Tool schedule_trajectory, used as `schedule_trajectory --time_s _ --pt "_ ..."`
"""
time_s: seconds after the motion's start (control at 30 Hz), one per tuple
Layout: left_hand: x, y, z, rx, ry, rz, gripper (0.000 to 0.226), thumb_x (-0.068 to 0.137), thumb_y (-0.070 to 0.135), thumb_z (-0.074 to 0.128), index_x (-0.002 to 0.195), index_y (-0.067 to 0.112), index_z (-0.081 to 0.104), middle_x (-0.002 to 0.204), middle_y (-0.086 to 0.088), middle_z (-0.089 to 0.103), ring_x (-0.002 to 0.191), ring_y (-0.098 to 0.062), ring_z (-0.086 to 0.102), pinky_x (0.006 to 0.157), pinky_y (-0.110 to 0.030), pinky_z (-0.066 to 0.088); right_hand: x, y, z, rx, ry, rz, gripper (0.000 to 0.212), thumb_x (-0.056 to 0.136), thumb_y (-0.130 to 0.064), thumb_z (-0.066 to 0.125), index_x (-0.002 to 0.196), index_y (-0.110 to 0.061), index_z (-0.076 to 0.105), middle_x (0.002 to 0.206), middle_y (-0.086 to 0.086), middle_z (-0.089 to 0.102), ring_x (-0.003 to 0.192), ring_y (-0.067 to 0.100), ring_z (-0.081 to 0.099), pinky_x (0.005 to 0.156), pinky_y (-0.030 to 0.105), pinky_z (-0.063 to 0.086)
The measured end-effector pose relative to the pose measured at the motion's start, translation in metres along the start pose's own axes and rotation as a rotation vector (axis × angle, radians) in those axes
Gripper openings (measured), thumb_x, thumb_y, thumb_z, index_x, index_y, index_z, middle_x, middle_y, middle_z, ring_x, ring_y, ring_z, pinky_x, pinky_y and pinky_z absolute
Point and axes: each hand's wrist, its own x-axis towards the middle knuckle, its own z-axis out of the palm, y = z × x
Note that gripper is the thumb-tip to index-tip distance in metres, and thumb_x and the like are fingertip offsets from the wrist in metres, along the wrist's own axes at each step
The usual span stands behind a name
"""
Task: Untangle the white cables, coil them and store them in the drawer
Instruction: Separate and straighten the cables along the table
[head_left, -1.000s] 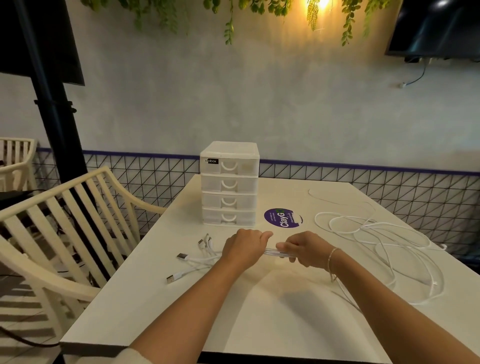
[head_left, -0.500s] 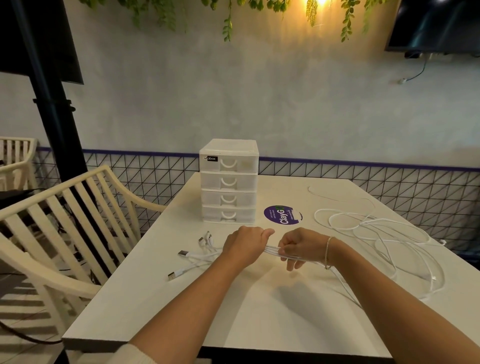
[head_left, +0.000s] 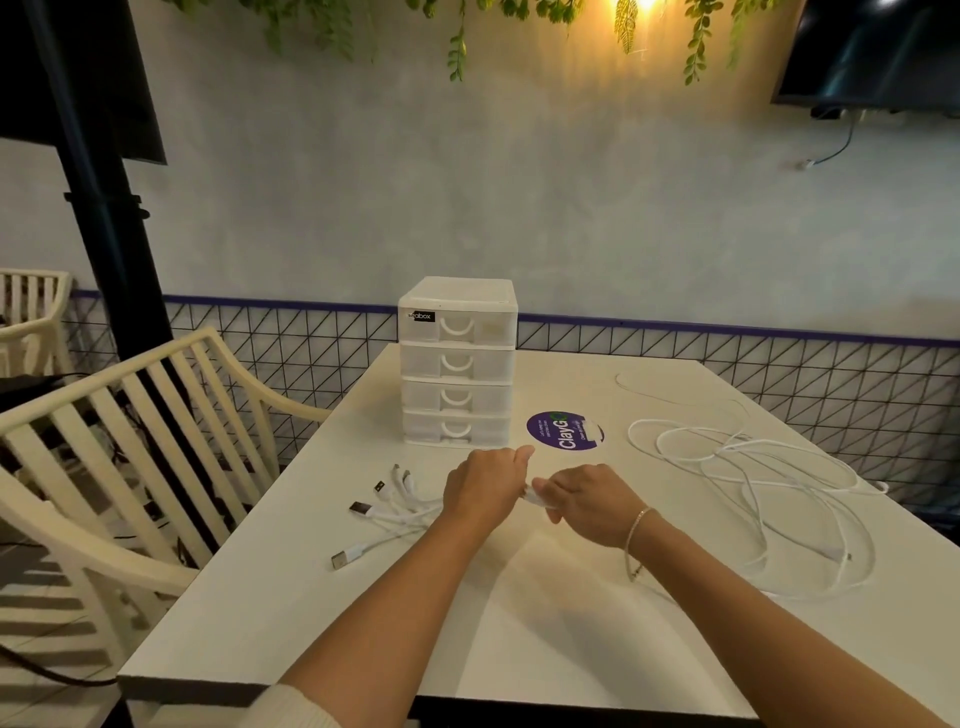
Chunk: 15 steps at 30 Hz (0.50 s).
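Table: a white top is carrying everything in play, leaving bare room in front of the hands for coiling.
Chair: a cream slatted chair is standing just beside the table's left edge, out of the work.
Drawer unit: a white four-drawer stack is sitting at the far middle of the table with all drawers closed — my guess is it is waiting there so a finished coil can go straight in.
White cables: the loose lengths are sprawling in overlapping loops across the right side of the table, still uncoiled, while their bundled part is running left through both hands.
Sticker: a round purple label is lying flat just right of the drawer unit, apart from the loops.
Left hand: it is curling tightly round the bundle near its plug end, probably anchoring it so the strands stay together.
Right hand: it is pinching the same bundle just beside the left hand, fingers folded under; likely placed to draw the strands along.
Plug ends: several connectors are fanning out on the table left of the left hand — free, not tangled as far as I can tell.
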Motion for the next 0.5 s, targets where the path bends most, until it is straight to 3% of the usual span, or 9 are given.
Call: schedule_trajectory --time_s 0.1,0.17,0.23,0.33,0.43,0.5 --pt "-0.007 0.009 -0.002 0.070 -0.022 0.118 0.042 0.103 0.032 0.020 0.118 0.016 0.056 0.113 -0.012 0.062 0.104 -0.033 0.056 0.076 -0.037 0.041 0.010 0.007 -0.008 -0.005 0.177 0.108 0.031 0.101 -0.020 0.028 0.090 -0.008 0.055 0.092 0.015 0.058 0.085 0.030 0.053 0.078 0.034 0.044" --pt "-0.014 0.014 -0.001 0.105 -0.027 0.182 0.035 0.103 0.024 0.022 0.117 0.016 0.053 0.111 -0.012 0.062 0.101 -0.034 0.056 0.071 -0.037 0.041 0.015 0.009 -0.009 -0.006 0.290 0.178 0.029 0.097 -0.020 0.033 0.076 -0.007 0.050 0.089 0.016 0.059 0.078 0.028 0.049 0.074 0.034 0.044" --pt "-0.011 0.007 0.001 0.112 -0.024 0.159 0.031 0.102 0.020 0.024 0.119 0.014 0.049 0.111 -0.013 0.061 0.100 -0.034 0.055 0.068 -0.036 0.039 0.015 0.003 -0.004 -0.083 0.266 0.172 0.037 0.094 -0.022 0.036 0.061 -0.011 0.043 0.091 0.017 0.064 0.074 0.025 0.046 0.066 0.030 0.038" --pt "-0.004 -0.004 -0.005 0.066 -0.031 0.087 0.028 0.100 0.019 0.030 0.117 0.012 0.051 0.111 -0.012 0.061 0.100 -0.031 0.053 0.069 -0.036 0.038 0.008 -0.007 0.006 -0.154 0.265 0.101 0.039 0.093 -0.027 0.038 0.055 -0.017 0.038 0.084 0.015 0.062 0.073 0.024 0.045 0.064 0.026 0.032" --pt "-0.007 -0.008 -0.015 -0.216 -0.156 0.088 0.039 0.098 0.040 0.039 0.084 0.013 0.064 0.087 -0.003 0.066 0.081 -0.017 0.054 0.071 -0.032 0.041 0.012 0.002 -0.001 -0.152 0.269 0.150 0.044 0.094 -0.029 0.038 0.051 -0.020 0.035 0.086 0.015 0.064 0.073 0.025 0.043 0.064 0.026 0.031" --pt "-0.012 -0.017 -0.024 -0.386 -0.275 0.122 0.035 0.094 0.045 0.046 0.070 0.022 0.057 0.077 0.001 0.061 0.067 -0.010 0.049 0.064 -0.027 0.038 0.016 0.016 -0.013 -0.095 0.250 0.187 0.043 0.095 -0.034 0.040 0.057 -0.017 0.049 0.087 0.014 0.066 0.073 0.024 0.045 0.065 0.027 0.034"
